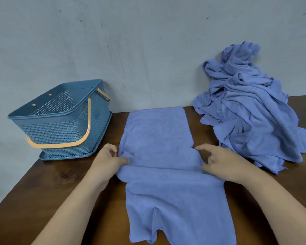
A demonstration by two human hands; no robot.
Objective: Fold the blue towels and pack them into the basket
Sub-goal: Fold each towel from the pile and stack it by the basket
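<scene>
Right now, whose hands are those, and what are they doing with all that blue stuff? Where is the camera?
There is no machine here, just a person. The camera sits on the person's head and looks forward and down, so you see their own two arms reaching out from the bottom of the picture. A blue towel lies spread on a brown wooden table. The left hand pinches its left edge and the right hand pinches its right edge, about halfway along, ready to fold it. On the right, a pile of crumpled towels leans against the wall. On the left stands a blue basket with orange handles. No towel shows inside it yet.
</scene>
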